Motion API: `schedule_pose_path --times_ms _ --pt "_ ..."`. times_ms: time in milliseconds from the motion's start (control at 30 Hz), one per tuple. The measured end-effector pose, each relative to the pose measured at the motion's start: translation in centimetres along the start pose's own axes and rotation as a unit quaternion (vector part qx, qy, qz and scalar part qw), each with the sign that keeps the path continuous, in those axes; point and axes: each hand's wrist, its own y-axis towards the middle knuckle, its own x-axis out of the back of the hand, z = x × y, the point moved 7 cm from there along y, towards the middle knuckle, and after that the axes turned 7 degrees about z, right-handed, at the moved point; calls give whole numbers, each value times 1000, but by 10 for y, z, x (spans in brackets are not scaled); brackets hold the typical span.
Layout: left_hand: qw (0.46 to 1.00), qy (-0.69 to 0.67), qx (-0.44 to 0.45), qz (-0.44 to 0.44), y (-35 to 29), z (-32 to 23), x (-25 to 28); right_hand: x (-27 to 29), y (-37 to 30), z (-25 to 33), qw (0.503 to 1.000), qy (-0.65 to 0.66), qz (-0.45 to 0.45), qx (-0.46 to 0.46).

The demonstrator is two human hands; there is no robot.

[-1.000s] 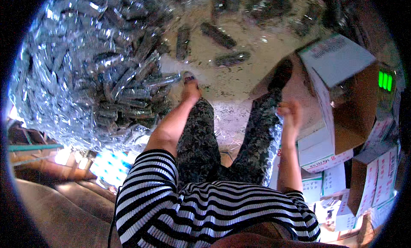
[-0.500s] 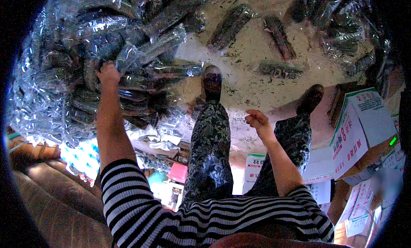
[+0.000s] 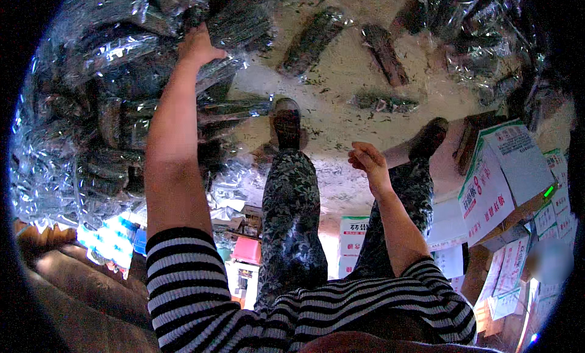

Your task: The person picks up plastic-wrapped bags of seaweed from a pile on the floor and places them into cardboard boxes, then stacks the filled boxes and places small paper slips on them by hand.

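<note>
My left hand (image 3: 201, 47) reaches far out over a heap of long dark bundles in clear plastic (image 3: 131, 75). Its thumb stands away from the fingers, whose tips are partly lost against the dark wrapping. Beneath the wrist lies one shiny plastic-wrapped bundle (image 3: 214, 76); I see none lifted clear of the heap. In front of my right thigh hangs my right hand (image 3: 370, 161), fingers curled in loosely, with nothing visible in them and touching nothing.
Separate dark bundles lie on the pale floor (image 3: 317, 130), one long bundle (image 3: 314, 41) and another (image 3: 385, 55) among them. Dark scraps are scattered around. White printed cartons (image 3: 493, 182) stand at the right. A pink box (image 3: 246, 250) sits behind my left leg. More wrapped bundles (image 3: 487, 54) fill the far right.
My left hand has moved farther out and to the right across the heap, its thumb now spread. My right hand stays curled in nearly the same place. The view has shifted slightly.
</note>
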Motion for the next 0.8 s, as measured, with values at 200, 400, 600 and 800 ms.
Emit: schedule_pose_path --times_ms 200,400,600,800 --pt "1000 -18 11 -9 -24 -43 -11 3 -4 14 999 48 -9 10" --pt "978 -195 -13 -75 -60 -77 -22 3 -3 23 999 32 20 33" --pt "803 -525 -144 244 -210 -232 -43 -21 -8 21 987 61 84 123" --pt "881 -352 -289 130 -185 -220 -54 5 -15 24 992 120 -13 32"
